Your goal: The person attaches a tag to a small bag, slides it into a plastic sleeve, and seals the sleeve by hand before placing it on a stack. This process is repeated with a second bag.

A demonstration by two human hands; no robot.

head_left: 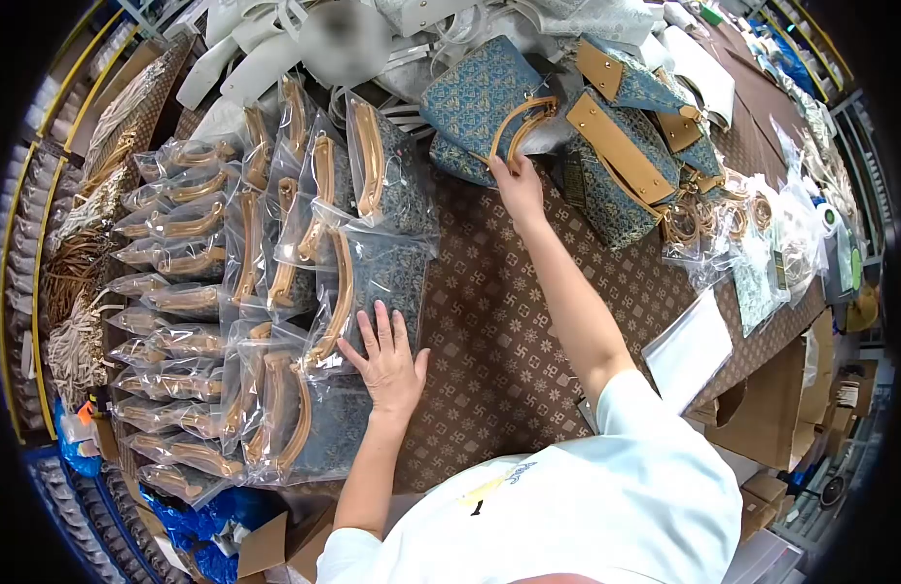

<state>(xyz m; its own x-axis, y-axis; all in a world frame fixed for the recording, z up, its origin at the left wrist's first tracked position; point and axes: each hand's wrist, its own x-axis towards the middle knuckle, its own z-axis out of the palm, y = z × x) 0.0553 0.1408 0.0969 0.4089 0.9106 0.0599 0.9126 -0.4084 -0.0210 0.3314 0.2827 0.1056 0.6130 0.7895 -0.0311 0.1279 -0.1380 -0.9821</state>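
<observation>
My left hand (388,368) lies flat with fingers spread on a blue patterned handbag in a clear plastic bag (382,282). Farther out, my right hand (519,190) is closed at the near end of the tan handle (514,122) of an unwrapped blue handbag (480,83). That handbag lies on its side on the brown patterned tablecloth (499,321). Right of it are more blue handbags with tan trim (621,146), heaped together. Rows of plastic-wrapped handbags (193,258) with tan handles fill the table's left side.
White bags and straps (450,19) are piled along the far edge. To the right lie coiled tan straps in plastic (703,219) and white sheets (689,350). A cardboard box (776,409) stands by the right edge, and shelving (18,292) runs along the left.
</observation>
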